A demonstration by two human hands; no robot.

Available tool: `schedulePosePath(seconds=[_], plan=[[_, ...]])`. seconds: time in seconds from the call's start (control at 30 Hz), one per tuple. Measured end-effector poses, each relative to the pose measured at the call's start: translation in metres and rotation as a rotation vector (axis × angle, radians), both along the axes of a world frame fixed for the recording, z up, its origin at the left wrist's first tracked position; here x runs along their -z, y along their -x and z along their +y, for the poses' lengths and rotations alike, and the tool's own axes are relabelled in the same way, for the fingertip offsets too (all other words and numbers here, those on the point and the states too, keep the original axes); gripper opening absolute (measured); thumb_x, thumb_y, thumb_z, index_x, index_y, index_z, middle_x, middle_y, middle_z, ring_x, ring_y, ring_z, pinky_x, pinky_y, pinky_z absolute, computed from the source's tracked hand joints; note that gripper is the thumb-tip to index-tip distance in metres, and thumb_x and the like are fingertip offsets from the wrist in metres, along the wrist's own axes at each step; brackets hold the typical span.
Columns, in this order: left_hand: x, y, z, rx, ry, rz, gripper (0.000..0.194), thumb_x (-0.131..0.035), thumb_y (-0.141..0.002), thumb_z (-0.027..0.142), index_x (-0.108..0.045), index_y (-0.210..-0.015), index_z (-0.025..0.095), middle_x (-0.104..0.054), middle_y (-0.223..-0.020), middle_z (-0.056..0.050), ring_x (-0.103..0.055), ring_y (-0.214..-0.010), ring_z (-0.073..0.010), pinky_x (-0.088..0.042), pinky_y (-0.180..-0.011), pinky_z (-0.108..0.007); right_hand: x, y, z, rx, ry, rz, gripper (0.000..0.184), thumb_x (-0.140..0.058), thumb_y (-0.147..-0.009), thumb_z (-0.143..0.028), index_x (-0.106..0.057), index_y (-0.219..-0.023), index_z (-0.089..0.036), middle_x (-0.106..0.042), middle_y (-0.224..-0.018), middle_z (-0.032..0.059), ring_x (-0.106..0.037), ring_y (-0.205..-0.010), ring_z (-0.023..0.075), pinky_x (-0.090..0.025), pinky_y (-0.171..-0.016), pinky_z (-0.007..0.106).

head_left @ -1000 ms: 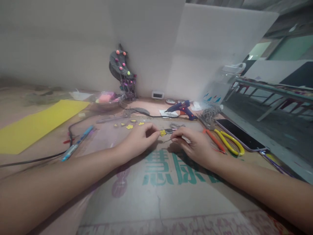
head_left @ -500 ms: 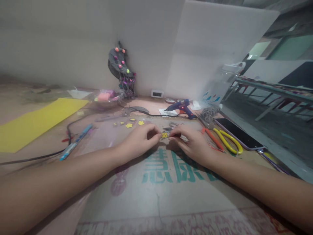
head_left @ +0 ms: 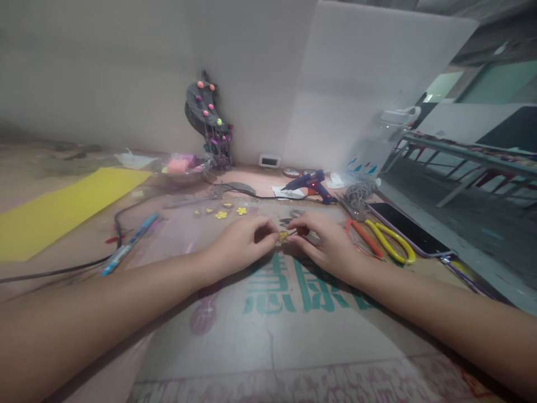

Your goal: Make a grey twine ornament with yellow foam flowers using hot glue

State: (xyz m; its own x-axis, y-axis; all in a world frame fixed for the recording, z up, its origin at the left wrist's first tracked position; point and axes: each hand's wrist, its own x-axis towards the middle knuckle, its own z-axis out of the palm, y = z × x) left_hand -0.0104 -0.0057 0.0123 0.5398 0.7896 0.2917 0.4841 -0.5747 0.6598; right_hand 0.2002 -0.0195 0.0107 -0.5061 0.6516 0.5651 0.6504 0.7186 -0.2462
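Observation:
My left hand point(head_left: 239, 243) and my right hand point(head_left: 329, 243) meet at the middle of the table, fingertips pinched together on a small yellow flower piece point(head_left: 283, 236). Both hands rest low over a cardboard sheet point(head_left: 268, 324) with green printed characters. Just behind the fingers lies a small pair of scissors point(head_left: 293, 217). Several more yellow flower pieces point(head_left: 221, 214) lie on the table beyond my left hand.
A blue glue gun point(head_left: 309, 183) with a black cord lies at the back. Orange-handled point(head_left: 363, 235) and yellow-handled pliers point(head_left: 392, 242) and a phone point(head_left: 409, 228) lie to the right. A blue pen point(head_left: 130, 243), yellow sheet point(head_left: 62, 210) and a bowl point(head_left: 182, 168) are left.
My right hand has moved left to meet my left hand, and both have drawn slightly toward me with the yellow flower piece now pinched between them.

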Motion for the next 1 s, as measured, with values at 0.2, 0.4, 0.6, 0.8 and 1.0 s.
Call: schedulePosePath(seconds=[0.2,0.4,0.6,0.8,1.0], plan=[[-0.0024,-0.0005,-0.0018,0.009,0.024,-0.025,0.018,-0.047,-0.087,0.026,-0.060,-0.076,0.018,-0.066,-0.074,0.001,-0.058,-0.069,-0.0147,-0.041,-0.062,-0.026,0.0002,0.0005,0.0047,-0.017,0.084,-0.018,0.015,-0.055,-0.091,-0.025,-0.066,-0.088,-0.016,-0.061,-0.081,0.0058,-0.057,-0.080,0.0173,-0.046,-0.073,0.030],[-0.0016,0.0005,0.0008,0.016,0.052,-0.045,0.019,-0.047,-0.088,0.028,-0.062,-0.079,0.019,-0.066,-0.075,0.001,-0.058,-0.070,-0.0151,-0.042,-0.064,-0.026,-0.0016,0.0017,0.0054,-0.018,0.187,0.033,0.017,-0.053,-0.091,-0.023,-0.065,-0.080,-0.018,-0.060,-0.076,0.0030,-0.058,-0.075,0.0150,-0.046,-0.070,0.028],[0.0005,0.0011,0.0031,0.034,0.078,-0.060,0.022,-0.047,-0.089,0.032,-0.064,-0.084,0.019,-0.067,-0.079,0.000,-0.059,-0.074,-0.0157,-0.045,-0.067,-0.027,-0.0037,0.0028,0.0055,0.033,0.300,0.077,0.015,-0.056,-0.089,-0.024,-0.067,-0.081,-0.018,-0.063,-0.077,0.0019,-0.060,-0.074,0.0139,-0.046,-0.069,0.026],[0.0055,0.0011,0.0029,-0.007,0.070,-0.160,0.026,-0.055,-0.087,0.038,-0.057,-0.105,0.019,-0.066,-0.090,-0.003,-0.062,-0.080,-0.0169,-0.048,-0.070,-0.028,-0.0046,0.0040,0.0051,0.069,0.327,0.090,0.015,-0.056,-0.088,-0.025,-0.067,-0.078,-0.018,-0.064,-0.076,0.0016,-0.060,-0.071,0.0138,-0.045,-0.067,0.026],[0.0021,0.0000,-0.0040,0.012,-0.177,-0.027,0.016,-0.057,-0.087,0.033,-0.061,-0.094,0.020,-0.064,-0.090,-0.003,-0.059,-0.082,-0.0172,-0.045,-0.073,-0.030,-0.0029,0.0049,0.0050,0.038,0.305,0.082,0.015,-0.056,-0.088,-0.024,-0.067,-0.079,-0.018,-0.064,-0.075,0.0018,-0.059,-0.071,0.0136,-0.045,-0.067,0.026]])
